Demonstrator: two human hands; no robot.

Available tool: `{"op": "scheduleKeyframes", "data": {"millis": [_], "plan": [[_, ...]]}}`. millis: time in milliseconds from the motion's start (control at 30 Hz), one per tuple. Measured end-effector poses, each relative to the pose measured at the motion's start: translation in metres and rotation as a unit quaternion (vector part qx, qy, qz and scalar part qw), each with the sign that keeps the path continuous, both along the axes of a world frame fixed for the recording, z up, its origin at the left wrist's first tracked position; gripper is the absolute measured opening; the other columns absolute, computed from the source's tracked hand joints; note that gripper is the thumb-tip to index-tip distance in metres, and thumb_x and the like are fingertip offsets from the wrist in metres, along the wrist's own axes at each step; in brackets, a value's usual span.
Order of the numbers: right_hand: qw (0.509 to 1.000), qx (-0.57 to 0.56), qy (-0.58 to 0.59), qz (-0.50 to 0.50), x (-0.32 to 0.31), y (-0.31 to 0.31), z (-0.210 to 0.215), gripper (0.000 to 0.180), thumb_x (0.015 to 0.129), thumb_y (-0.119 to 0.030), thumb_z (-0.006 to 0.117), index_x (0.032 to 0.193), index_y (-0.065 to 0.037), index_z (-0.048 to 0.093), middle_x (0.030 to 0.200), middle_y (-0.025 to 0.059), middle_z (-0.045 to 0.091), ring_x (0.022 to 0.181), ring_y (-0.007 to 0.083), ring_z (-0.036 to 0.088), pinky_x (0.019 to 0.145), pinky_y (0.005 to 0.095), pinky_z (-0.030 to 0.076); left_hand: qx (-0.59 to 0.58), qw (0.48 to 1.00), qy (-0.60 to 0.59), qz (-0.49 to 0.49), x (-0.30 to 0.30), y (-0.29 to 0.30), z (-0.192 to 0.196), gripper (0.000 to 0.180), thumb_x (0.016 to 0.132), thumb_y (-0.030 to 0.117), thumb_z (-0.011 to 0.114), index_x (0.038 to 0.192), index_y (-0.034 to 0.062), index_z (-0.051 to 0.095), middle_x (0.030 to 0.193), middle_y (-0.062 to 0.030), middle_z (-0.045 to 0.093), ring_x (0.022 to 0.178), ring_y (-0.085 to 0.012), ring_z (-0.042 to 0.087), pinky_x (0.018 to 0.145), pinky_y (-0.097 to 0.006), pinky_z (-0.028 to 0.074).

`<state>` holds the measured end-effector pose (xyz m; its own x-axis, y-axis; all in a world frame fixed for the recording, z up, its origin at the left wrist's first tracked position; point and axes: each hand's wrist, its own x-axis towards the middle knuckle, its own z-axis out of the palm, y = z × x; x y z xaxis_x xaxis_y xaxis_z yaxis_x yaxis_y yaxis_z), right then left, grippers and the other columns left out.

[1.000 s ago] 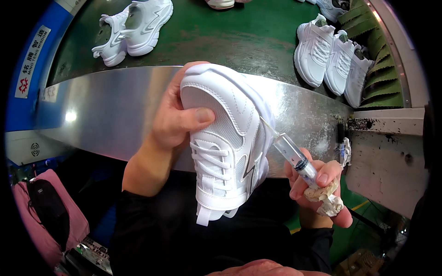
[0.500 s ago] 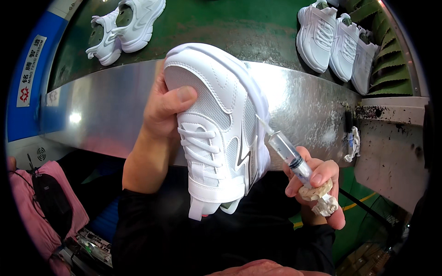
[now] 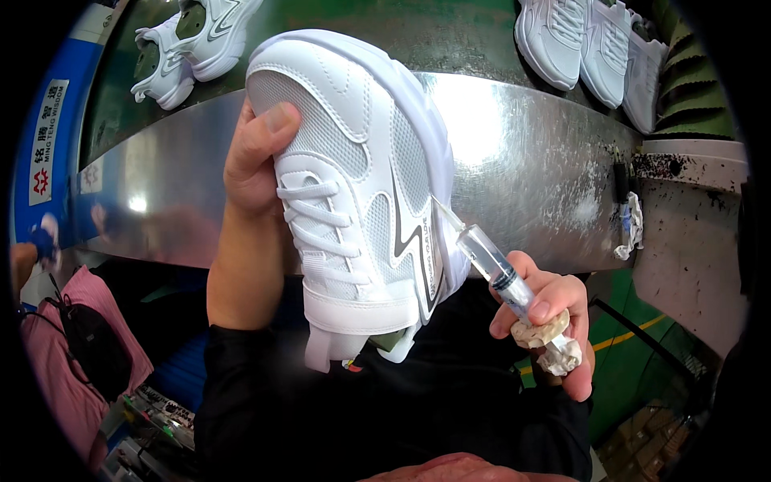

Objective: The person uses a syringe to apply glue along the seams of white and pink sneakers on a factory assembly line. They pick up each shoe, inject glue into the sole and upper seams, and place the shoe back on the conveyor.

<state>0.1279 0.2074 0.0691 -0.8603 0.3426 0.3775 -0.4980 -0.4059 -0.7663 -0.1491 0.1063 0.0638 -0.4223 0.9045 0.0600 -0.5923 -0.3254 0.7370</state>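
Note:
A white sneaker (image 3: 345, 193) with mesh panels and a dark zigzag line on its side is gripped by my left hand (image 3: 261, 153) around the toe, the thumb pressed on the mesh. Its toe points away from me and its heel hangs toward my body. My right hand (image 3: 554, 305) holds a clear syringe (image 3: 485, 251) with a dark plunger seal, closed around the barrel's rear end. Wrapped on that end is a crumpled whitish wad (image 3: 554, 345). The syringe's pale tip lies against or very near the shoe's side, just above the sole edge.
A shiny metal ledge (image 3: 546, 161) runs before me, with a green conveyor belt (image 3: 361, 24) beyond. White sneakers (image 3: 205, 40) stand at far left, others (image 3: 570, 40) at far right beside green flaps (image 3: 691, 88). Another person's hand (image 3: 28, 257) shows at the left rim.
The sneaker and my left hand have shifted left and away from me. The syringe has moved slightly left with my right hand. Another person's hand has come in at the left edge.

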Motion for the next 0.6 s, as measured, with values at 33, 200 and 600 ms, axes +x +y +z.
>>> {"op": "scheduleKeyframes", "data": {"millis": [33,200,600], "plan": [[1.000,0.003,-0.002,0.001,0.001,0.000,-0.001,0.087,0.059,-0.055,0.081,0.113,0.007,0.054,0.087,0.0151,0.063,0.081,0.0192,0.048,0.068,0.0258,0.040,0.000,1.000,-0.014,0.003,0.001,0.000,-0.001,0.036,0.080,0.012,0.052,0.112,-0.0052,0.053,0.100,-0.0158,0.064,0.087,-0.0229,0.065,0.077,-0.033,0.054],[0.998,0.060,-0.010,0.003,0.006,0.002,-0.003,0.085,0.058,-0.056,0.081,0.113,0.005,0.055,0.089,0.0123,0.064,0.079,0.0178,0.048,0.070,0.0268,0.036,0.007,0.999,-0.037,-0.017,-0.002,0.002,-0.002,0.036,0.082,0.012,0.052,0.113,-0.0059,0.052,0.102,-0.0167,0.063,0.089,-0.0236,0.065,0.078,-0.034,0.054],[0.999,0.023,0.022,-0.002,-0.003,0.000,0.003,0.089,0.058,-0.056,0.081,0.114,0.007,0.052,0.087,0.0130,0.063,0.071,0.0211,0.061,0.063,0.0284,0.041,-0.015,0.998,-0.068,0.004,0.000,0.004,-0.005,0.038,0.082,0.014,0.055,0.114,-0.0056,0.052,0.102,-0.0171,0.063,0.089,-0.0241,0.065,0.079,-0.035,0.054]]}}
